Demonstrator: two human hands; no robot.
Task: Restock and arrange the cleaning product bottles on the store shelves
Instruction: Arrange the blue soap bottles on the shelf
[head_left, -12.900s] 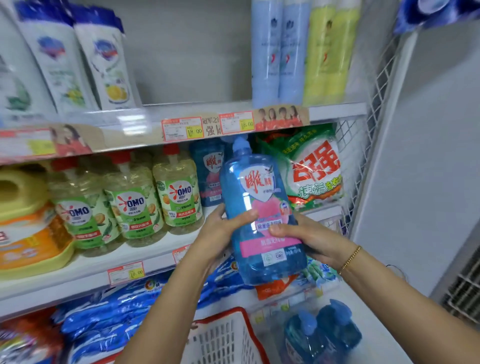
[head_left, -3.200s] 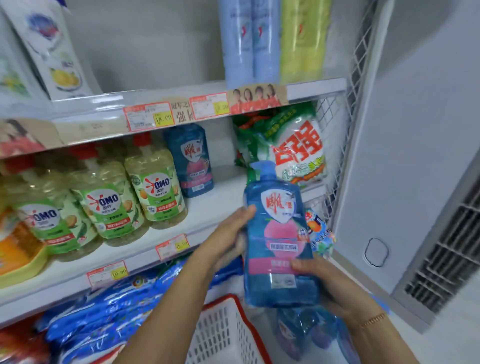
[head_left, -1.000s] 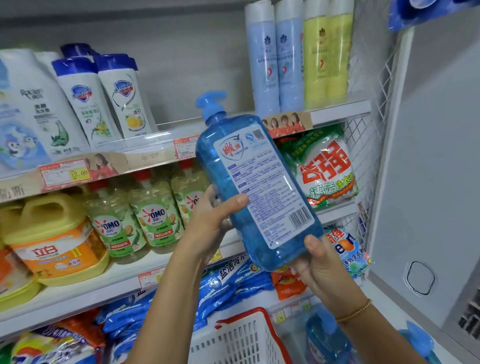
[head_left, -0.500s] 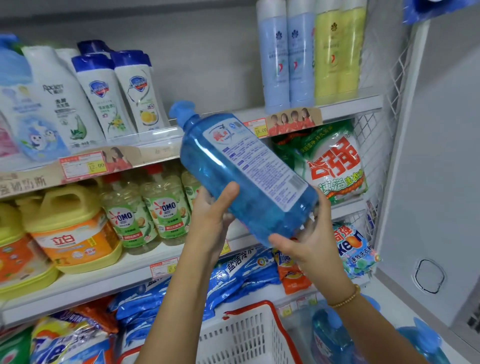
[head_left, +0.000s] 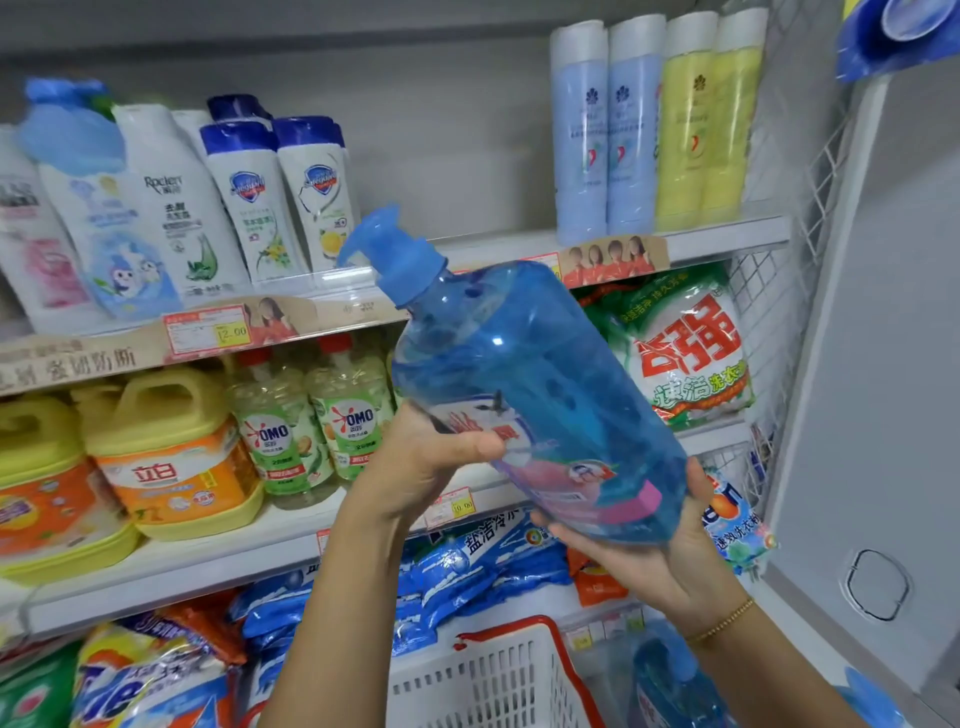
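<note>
1. At 9 o'clock, yellow jugs (head_left: 171, 457) and OMO bottles (head_left: 353, 415) stand upright on the middle shelf (head_left: 197, 571), labels forward.
2. The left hand (head_left: 426, 467) grasps the blue pump bottle (head_left: 530, 374) at mid-body. Its thumb lies across the front label and its other fingers are hidden behind.
3. The bottle is held in the air in front of that shelf, tilted, with the pump toward 11 o'clock and the base toward 4 o'clock.
4. The right hand (head_left: 649, 561) cradles the base from below, fingers curled under it and thumb up the side.
5. At 3 o'clock sits a green-and-white detergent bag (head_left: 685, 358). At 5 o'clock more blue bottles (head_left: 670, 686) wait beside the white basket (head_left: 493, 675).
6. My judgement is that this is the shelving step. Next the bottle should be brought upright with its label outward, then slid between the OMO bottles and the bag. That slot is hidden, so I cannot tell how much room there is.
</note>
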